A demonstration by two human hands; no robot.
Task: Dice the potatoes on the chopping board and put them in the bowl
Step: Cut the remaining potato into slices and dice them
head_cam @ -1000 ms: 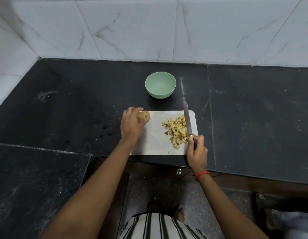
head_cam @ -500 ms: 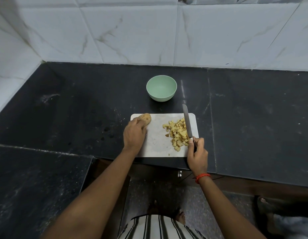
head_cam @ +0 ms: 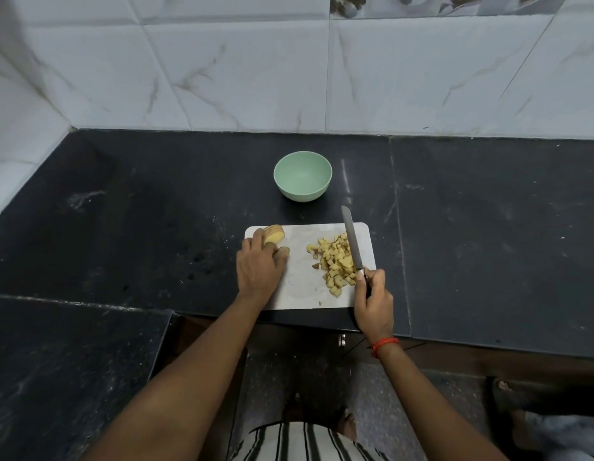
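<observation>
A white chopping board (head_cam: 299,287) lies at the front edge of the black counter. On its far left corner sits a potato half (head_cam: 274,234), cut face up, with my left hand (head_cam: 259,266) curled around its near side and gripping it. A pile of diced potato (head_cam: 335,261) covers the board's right half. My right hand (head_cam: 372,301) holds a knife (head_cam: 351,241) by the handle, its blade lying along the right side of the pile and pointing away from me. Behind the board stands a pale green bowl (head_cam: 302,176), which looks empty.
The black stone counter (head_cam: 488,234) runs left and right, with a white tiled wall (head_cam: 289,68) behind it. A lower counter section (head_cam: 62,361) sits at the front left. The counter's front edge passes just under the board.
My left hand has slid back toward me along the potato half, so more of the potato shows. The knife and the right hand have hardly moved.
</observation>
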